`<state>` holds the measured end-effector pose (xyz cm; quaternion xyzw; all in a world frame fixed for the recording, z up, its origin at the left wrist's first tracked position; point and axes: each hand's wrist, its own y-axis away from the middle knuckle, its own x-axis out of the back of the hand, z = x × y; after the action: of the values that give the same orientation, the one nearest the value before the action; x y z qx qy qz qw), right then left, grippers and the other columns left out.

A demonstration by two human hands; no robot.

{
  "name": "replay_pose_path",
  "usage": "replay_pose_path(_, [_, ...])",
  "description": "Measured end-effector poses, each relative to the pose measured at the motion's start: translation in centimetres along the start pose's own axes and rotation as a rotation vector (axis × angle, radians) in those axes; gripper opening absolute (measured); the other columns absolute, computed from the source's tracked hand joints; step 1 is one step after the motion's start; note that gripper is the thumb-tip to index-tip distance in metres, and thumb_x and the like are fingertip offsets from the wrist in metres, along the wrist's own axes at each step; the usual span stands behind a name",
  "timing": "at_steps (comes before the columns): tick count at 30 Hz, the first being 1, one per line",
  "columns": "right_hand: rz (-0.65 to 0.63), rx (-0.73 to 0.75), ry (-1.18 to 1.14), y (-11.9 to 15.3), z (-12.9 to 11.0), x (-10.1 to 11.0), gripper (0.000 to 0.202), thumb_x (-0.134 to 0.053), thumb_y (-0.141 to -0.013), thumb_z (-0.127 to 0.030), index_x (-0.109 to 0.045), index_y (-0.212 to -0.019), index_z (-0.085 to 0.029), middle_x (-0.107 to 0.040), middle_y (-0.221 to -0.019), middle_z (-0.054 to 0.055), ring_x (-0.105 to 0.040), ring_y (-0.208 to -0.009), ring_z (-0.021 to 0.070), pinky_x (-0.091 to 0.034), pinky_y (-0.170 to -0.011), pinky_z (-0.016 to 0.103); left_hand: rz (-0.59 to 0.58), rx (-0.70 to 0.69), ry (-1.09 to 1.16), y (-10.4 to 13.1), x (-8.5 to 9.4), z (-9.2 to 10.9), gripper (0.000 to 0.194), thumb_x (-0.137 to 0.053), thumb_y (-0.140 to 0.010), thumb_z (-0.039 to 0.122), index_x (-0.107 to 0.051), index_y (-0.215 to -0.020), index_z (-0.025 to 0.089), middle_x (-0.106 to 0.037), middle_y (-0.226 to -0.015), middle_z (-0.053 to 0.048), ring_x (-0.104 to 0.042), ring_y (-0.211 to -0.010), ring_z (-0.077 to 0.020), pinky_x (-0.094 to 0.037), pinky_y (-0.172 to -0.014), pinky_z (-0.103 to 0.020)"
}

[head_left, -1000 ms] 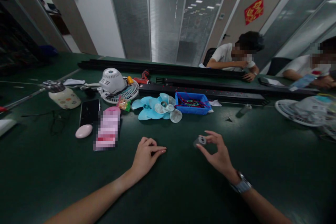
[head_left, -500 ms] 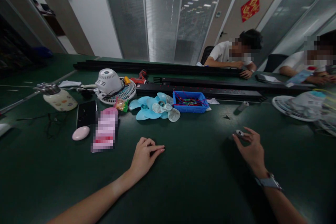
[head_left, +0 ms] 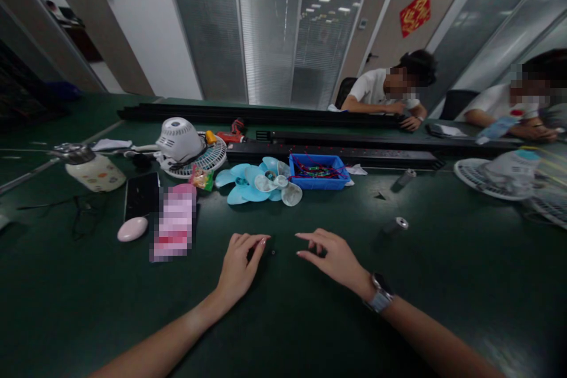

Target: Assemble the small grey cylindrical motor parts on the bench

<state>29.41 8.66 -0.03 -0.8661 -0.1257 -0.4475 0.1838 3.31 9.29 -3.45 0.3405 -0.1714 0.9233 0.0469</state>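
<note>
My left hand [head_left: 240, 261] rests on the dark green table with thumb and index fingertips pinched together; whether anything sits between them is too small to tell. Just right of those fingertips lies a tiny ring-like part [head_left: 273, 253]. My right hand [head_left: 334, 255], with a watch on its wrist, is open across from it, thumb and index finger apart and nothing between them. A small metal cylinder [head_left: 400, 224] stands on the table to the right of this hand. Farther back is a second metal cylinder [head_left: 406, 178].
Pale blue fan blades [head_left: 252, 183] lie beside a blue bin [head_left: 321, 182] of wires. To the left are a pink pouch [head_left: 175, 221], a pink oval case [head_left: 132, 229], a phone [head_left: 142, 195] and a jug [head_left: 97, 172]. Fan parts [head_left: 496, 178] lie right; two people sit opposite.
My right hand has let go of the metal cylinder, left it standing, and moved left toward my left hand. My left fingertips have drawn back slightly, and the tiny part now shows on the table.
</note>
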Motion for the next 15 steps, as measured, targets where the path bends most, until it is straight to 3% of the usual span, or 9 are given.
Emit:
replay_pose_path(5, [-0.147,0.101,-0.035,-3.0,-2.0,-3.4,0.039,-0.069,-0.082,-0.050,-0.068,-0.117,-0.034,-0.064,-0.078,-0.003,-0.057,-0.068,0.0125,-0.042,-0.063,0.027,-0.002,0.002,0.006,0.0,0.0,0.2,0.023,-0.050,-0.096,0.032,-0.071,-0.103,0.023,-0.069,-0.093,-0.004,-0.055,-0.091,-0.0222,-0.046,-0.081,-0.036])
replay_pose_path(9, [-0.154,0.113,-0.017,-4.0,-2.3,-4.7,0.024,-0.069,-0.082,-0.048,-0.074,-0.101,-0.034,-0.065,-0.080,-0.003,-0.059,-0.071,0.0126,-0.041,-0.069,0.029,-0.016,0.004,0.006,0.0,0.0,0.2,0.022,-0.051,-0.096,0.031,-0.070,-0.102,0.022,-0.068,-0.092,-0.004,-0.055,-0.091,-0.0221,-0.045,-0.081,-0.037])
replay_pose_path(12, [-0.122,0.106,-0.031,-3.9,-2.2,-4.9,0.021,-0.068,-0.083,-0.048,-0.076,-0.094,-0.032,-0.065,-0.080,-0.003,-0.059,-0.072,0.0122,-0.041,-0.070,0.030,-0.011,-0.004,-0.001,0.0,-0.1,0.1,0.022,-0.051,-0.095,0.032,-0.070,-0.102,0.023,-0.069,-0.093,-0.004,-0.055,-0.091,-0.0221,-0.045,-0.081,-0.036])
replay_pose_path(15, [-0.071,0.109,-0.027,-3.4,-1.3,-3.6,0.020,-0.065,-0.086,-0.047,-0.075,-0.092,-0.031,-0.066,-0.085,-0.002,-0.059,-0.073,0.0122,-0.042,-0.072,0.031,-0.012,-0.002,-0.004,0.0,0.0,0.2,0.022,-0.051,-0.095,0.032,-0.071,-0.102,0.024,-0.069,-0.094,-0.004,-0.055,-0.091,-0.0222,-0.046,-0.081,-0.036])
